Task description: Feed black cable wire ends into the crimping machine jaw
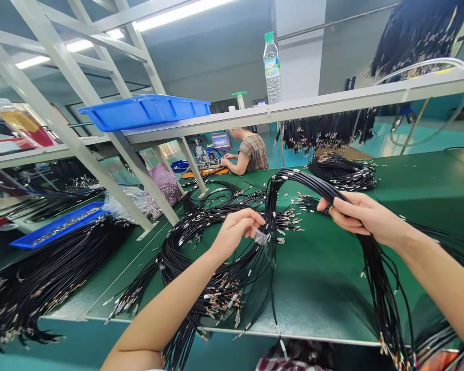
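Note:
A thick bundle of black cables (305,179) arches above the green workbench, and my right hand (355,214) is wrapped round it. From that hand the bundle hangs down toward the front edge, ending in coloured wire tips. My left hand (237,229) pinches a small piece of clear plastic (261,237) beside the other drooping end of the bundle. Beneath my left hand lies a large coil of black cables (178,247) with white connector ends. Another coil of cables (342,171) rests farther back on the right.
A white-framed shelf (232,119) spans the bench, carrying a blue tray (147,112) and a water bottle (271,69). Its posts stand on the left. More loose cables (62,263) and a blue parts tray (58,226) lie left. Another person (251,151) sits beyond the bench.

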